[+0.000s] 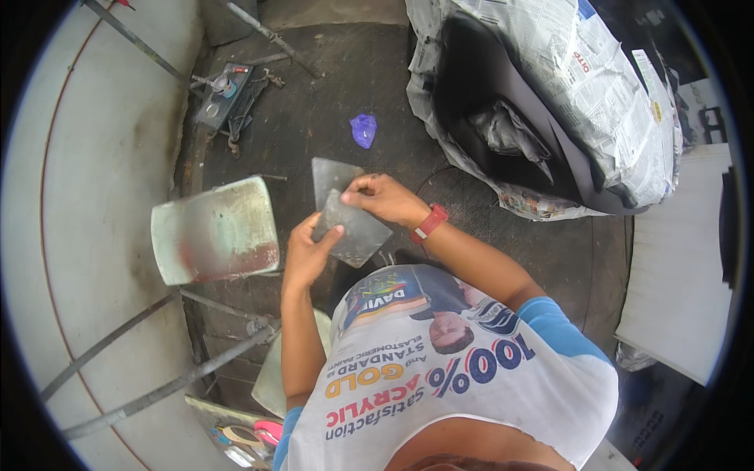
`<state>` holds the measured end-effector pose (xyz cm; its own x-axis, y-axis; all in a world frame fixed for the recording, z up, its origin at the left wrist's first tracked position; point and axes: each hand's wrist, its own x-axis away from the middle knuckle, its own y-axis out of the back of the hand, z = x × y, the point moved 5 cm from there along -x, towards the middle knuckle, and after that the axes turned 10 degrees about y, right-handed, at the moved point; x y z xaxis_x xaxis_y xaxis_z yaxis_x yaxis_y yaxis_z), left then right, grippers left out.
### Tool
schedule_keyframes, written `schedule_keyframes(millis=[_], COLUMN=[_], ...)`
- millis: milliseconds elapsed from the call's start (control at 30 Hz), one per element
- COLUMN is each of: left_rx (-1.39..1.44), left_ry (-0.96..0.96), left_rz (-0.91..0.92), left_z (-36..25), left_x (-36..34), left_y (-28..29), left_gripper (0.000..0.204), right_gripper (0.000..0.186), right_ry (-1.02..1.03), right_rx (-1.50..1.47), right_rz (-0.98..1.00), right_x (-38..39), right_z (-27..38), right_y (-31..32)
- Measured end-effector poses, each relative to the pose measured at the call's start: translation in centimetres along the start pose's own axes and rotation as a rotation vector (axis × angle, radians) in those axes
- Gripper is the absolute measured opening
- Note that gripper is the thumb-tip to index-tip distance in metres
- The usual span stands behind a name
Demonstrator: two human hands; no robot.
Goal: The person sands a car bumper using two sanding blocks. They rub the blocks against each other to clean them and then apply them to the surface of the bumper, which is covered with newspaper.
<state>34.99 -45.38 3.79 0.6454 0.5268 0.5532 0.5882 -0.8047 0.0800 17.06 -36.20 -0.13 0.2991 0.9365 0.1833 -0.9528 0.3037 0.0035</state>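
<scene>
Grey sandpaper-like sheet (361, 235) pinched between thumb and fingers by left hand (305, 253), right hand (385, 198); crumpled purple plastic (364, 131) seen beyond.

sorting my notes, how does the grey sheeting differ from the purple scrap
The grey sheeting is held by the left hand and right hand; the purple scrap lies on the floor. The sheeting has flat faces and straight edges; the scrap is crumpled. The sheeting looks larger than the scrap.
</scene>
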Motion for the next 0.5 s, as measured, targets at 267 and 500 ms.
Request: schedule_keyframes(millis=[267,500], left_rx=[0.507,0.194], left_ry=[-0.026,0.028], left_rz=[-0.216,-0.048], left_z=[2.1,-2.9], left_x=[-5.5,-9.0], left_y=[16.4,14.1], left_gripper=[0.049,0.038], right_gripper=[0.038,0.039], right_ry=[-0.059,-0.040], right_rx=[0.037,0.159], right_rz=[0.041,0.112], right_x=[-7.4,-12.1], right_z=[-1.7,2.5], right_y=[-2.5,-4.0])
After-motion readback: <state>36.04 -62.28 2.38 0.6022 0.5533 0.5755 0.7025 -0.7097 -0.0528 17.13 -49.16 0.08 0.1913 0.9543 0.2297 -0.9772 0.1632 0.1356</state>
